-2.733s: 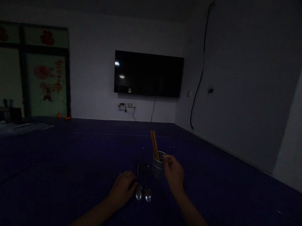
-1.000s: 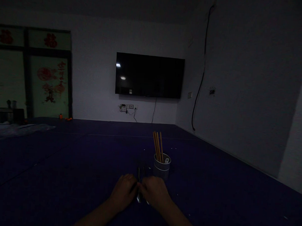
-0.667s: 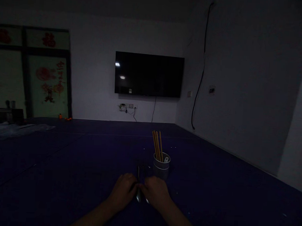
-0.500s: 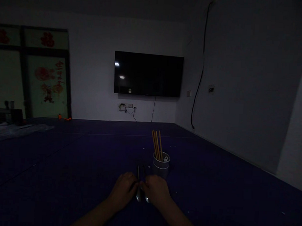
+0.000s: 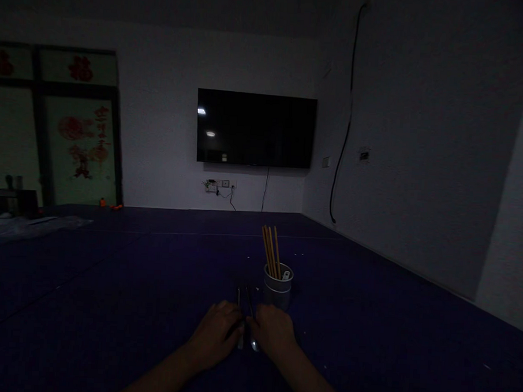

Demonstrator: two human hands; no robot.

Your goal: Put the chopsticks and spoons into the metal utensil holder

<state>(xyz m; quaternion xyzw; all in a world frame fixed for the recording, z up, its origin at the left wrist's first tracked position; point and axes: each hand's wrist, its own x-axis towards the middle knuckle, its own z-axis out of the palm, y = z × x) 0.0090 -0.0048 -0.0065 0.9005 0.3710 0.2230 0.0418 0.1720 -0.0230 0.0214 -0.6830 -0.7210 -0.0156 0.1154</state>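
Observation:
Low over the dark blue surface, my left hand point(image 5: 219, 331) is closed, thumb and fingers around a slim piece of metal cutlery point(image 5: 240, 343). Its lower end is partly covered by the thumb, so I cannot tell its exact kind. Beside it, my right hand point(image 5: 274, 330) is closed on a metal spoon point(image 5: 254, 345), its shiny bowl toward me. Both handles point away, almost side by side. Just beyond my right hand stands a grey metal cup point(image 5: 277, 296) holding several wooden chopsticks point(image 5: 270, 253) and a pale handle with a hole point(image 5: 286, 275).
The blue surface point(image 5: 131, 306) stretches to the walls, with small pale specks on it. Clear plastic sheeting point(image 5: 39, 227) and a dark container point(image 5: 12, 201) lie at far left, near small orange items point(image 5: 116, 207). A television point(image 5: 256, 129) hangs ahead; a black cable point(image 5: 344, 147) hangs at right.
My left thumb has moved slightly over the lower end of its cutlery, covering more of it. My right hand and the spoon are almost unchanged. The cup has stayed put.

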